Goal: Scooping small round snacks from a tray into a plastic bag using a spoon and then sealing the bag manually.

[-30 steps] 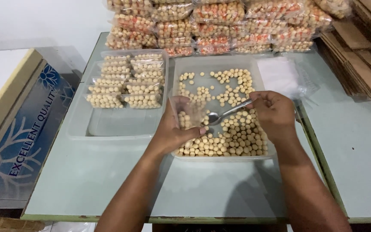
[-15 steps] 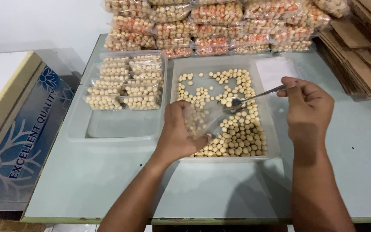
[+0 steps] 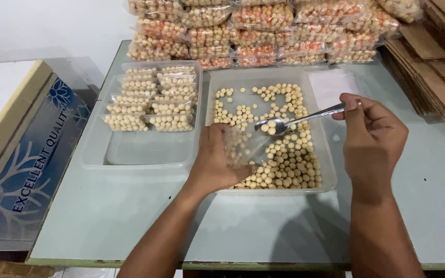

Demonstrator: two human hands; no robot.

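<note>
Right hand (image 3: pixel 373 139) pinches a shiny metal spoon (image 3: pixel 284 122) of round beige balls, now nearer the crinkly clear bag (image 3: pixel 243 146) clutched by left hand (image 3: pixel 217 162).

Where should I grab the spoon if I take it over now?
Grip the spoon by its bare handle, from above, next to the right hand. Its bowl holds balls and hovers by the small clear bag in the left hand, so keep it level.

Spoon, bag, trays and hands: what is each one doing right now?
Spoon: lifted, carrying a few balls.
Small clear bag: open, partly filled.
Right tray: holds loose balls.
Left tray: filled packets at far end.
Left hand: holding bag.
Right hand: gripping spoon.
</note>
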